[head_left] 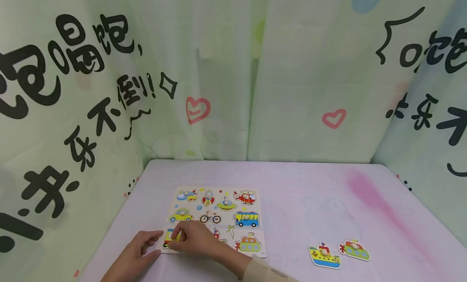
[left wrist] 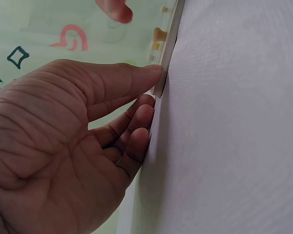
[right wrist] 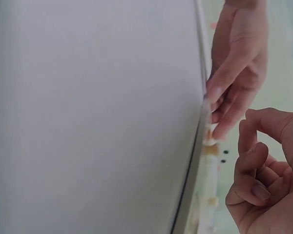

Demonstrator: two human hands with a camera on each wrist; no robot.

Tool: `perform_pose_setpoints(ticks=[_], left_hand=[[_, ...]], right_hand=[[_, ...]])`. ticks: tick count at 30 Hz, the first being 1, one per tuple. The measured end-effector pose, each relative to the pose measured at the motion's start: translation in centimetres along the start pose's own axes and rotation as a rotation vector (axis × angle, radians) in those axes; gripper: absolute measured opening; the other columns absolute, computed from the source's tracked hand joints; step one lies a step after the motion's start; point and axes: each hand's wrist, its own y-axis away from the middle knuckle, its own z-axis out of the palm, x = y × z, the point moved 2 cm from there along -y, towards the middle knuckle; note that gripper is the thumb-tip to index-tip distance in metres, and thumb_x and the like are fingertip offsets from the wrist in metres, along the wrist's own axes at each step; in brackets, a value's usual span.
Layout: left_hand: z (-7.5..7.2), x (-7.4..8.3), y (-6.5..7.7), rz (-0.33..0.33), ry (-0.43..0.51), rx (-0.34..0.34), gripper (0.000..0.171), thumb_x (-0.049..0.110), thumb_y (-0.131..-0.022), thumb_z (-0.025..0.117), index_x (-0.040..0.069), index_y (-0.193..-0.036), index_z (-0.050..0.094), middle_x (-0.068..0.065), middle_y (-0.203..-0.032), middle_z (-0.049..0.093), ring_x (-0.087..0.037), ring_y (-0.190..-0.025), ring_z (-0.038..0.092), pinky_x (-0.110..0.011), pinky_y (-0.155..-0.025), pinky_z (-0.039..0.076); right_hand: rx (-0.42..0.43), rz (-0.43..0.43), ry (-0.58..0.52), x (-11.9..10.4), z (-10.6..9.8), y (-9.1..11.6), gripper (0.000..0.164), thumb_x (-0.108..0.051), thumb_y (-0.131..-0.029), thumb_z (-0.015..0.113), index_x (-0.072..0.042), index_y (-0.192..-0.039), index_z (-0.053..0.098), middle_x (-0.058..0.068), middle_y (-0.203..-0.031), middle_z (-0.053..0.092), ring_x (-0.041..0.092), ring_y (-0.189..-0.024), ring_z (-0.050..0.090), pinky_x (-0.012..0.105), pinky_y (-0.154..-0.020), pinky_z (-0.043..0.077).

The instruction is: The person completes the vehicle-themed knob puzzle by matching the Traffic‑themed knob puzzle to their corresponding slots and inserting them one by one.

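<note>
A white puzzle board (head_left: 257,231) with vehicle pictures and small pegs lies on the table. My left hand (head_left: 135,253) holds its lower left corner; in the left wrist view the thumb (left wrist: 146,75) presses the board's edge (left wrist: 172,51). Over the lower left picture, a red and yellow vehicle (head_left: 168,238), my right hand (head_left: 195,237) hovers with bent fingers. The right wrist view shows its thumb and index finger meeting at the tips, the others curled, and nothing visible between them. That hand and forearm partly cover the bottom row.
Two loose puzzle pieces lie to the right on the pale table (head_left: 292,201): a yellow and blue ship (head_left: 324,257) and a green submarine (head_left: 354,250). Another submarine picture (head_left: 249,244) shows on the board. Light green curtains (head_left: 284,111) with black characters surround the table.
</note>
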Motion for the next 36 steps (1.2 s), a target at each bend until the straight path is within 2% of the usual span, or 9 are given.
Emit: perform_pose_setpoints(ticks=[5,9,13,21,36], left_hand=[[0.1,0.1,-0.2,-0.051,-0.028,-0.006,0.049,0.015,-0.089,0.079,0.012,-0.135,0.062,0.002,-0.121,0.059,-0.012,-0.104,0.054,-0.025,-0.084,0.047],[0.2,0.0,-0.2,-0.043,-0.027,0.001,0.049,0.015,-0.089,0.079,0.012,-0.135,0.062,0.003,-0.121,0.059,-0.011,-0.103,0.054,-0.025,-0.084,0.047],[0.2,0.0,-0.2,-0.042,-0.030,0.008,0.049,0.014,-0.088,0.080,0.012,-0.135,0.063,0.002,-0.120,0.059,-0.011,-0.103,0.054,-0.026,-0.085,0.047],[0.4,0.2,-0.3,-0.092,-0.056,0.003,0.050,0.013,-0.089,0.079,0.013,-0.136,0.062,0.003,-0.120,0.059,-0.013,-0.104,0.053,-0.029,-0.086,0.048],[0.4,0.3,-0.4,-0.101,-0.040,-0.005,0.051,0.013,-0.088,0.080,0.008,-0.136,0.062,0.000,-0.121,0.059,-0.014,-0.104,0.053,-0.026,-0.083,0.048]], right_hand=[[-0.033,-0.023,-0.047,-0.6,-0.5,1.5,0.014,-0.026,-0.091,0.078,-0.015,-0.096,0.072,-0.016,-0.066,0.055,-0.004,-0.059,0.046,0.015,-0.056,0.039],[-0.062,-0.054,-0.076,-0.9,-0.9,2.6,0.015,-0.026,-0.092,0.077,-0.013,-0.098,0.071,-0.017,-0.067,0.055,-0.005,-0.059,0.047,0.015,-0.055,0.039],[-0.067,-0.083,-0.034,-1.3,-1.6,3.5,0.016,-0.026,-0.093,0.076,-0.013,-0.100,0.071,-0.018,-0.067,0.055,-0.006,-0.061,0.046,0.014,-0.057,0.040],[-0.040,-0.079,-0.042,-0.9,-3.0,5.2,0.016,-0.026,-0.092,0.077,-0.014,-0.101,0.070,-0.019,-0.068,0.054,-0.006,-0.060,0.046,0.014,-0.056,0.041],[0.059,-0.022,-0.108,1.8,-6.4,8.0,0.019,-0.024,-0.090,0.079,-0.009,-0.098,0.071,-0.014,-0.069,0.056,-0.002,-0.058,0.045,0.016,-0.055,0.037]])
